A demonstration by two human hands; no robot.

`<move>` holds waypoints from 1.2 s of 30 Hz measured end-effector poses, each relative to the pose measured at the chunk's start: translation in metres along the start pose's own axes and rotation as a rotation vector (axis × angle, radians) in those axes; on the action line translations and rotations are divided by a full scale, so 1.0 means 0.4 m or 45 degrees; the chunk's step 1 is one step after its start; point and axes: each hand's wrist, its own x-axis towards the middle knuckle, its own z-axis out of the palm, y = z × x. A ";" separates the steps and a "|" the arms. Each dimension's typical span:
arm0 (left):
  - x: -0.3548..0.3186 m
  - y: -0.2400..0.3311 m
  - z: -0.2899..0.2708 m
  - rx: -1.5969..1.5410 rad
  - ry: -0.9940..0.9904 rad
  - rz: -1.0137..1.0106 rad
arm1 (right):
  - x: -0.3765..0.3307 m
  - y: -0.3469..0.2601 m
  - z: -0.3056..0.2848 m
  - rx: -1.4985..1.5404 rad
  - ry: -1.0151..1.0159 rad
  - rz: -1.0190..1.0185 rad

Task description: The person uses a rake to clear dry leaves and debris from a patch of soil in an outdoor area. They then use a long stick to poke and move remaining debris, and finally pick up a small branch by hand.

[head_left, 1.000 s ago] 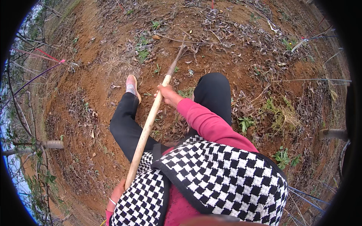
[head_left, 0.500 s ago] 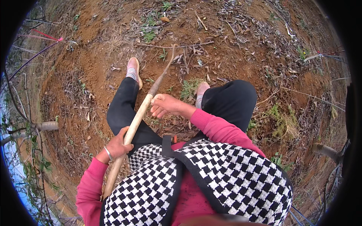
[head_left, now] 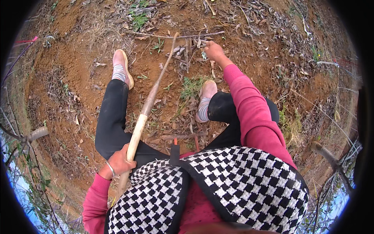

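Note:
My left hand is wrapped round the pale wooden handle of a long tool. The handle leads into a rusty metal shaft, which narrows to a thin, slightly bent tip lying by a long thin stick on the ground. Stretched forward, my right hand is low over dry leaves and twigs just right of that tip. Its fingers are drawn together at a brownish twig or leaf; what exactly is between them is too small to make out.
My feet in pink shoes stand apart on reddish soil. A grass tuft grows beside the right shoe. Cut branch stubs stick out at left and right. Thin strings run along the right side.
My right hand has left the tool's handle area and reached forward and right to the leaf litter. My left hand keeps its hold, and the tool has swung slightly more upright in view.

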 end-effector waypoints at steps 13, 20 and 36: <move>0.007 0.051 -0.099 0.301 -0.005 -0.082 | 0.243 -0.099 0.099 -0.461 -0.155 -0.151; -0.003 0.062 -0.113 0.245 -0.104 -0.182 | 0.235 -0.117 0.157 -0.811 -0.315 -0.220; 0.012 0.012 0.015 -0.019 0.018 0.035 | -0.074 0.000 -0.188 -1.350 -0.767 -0.365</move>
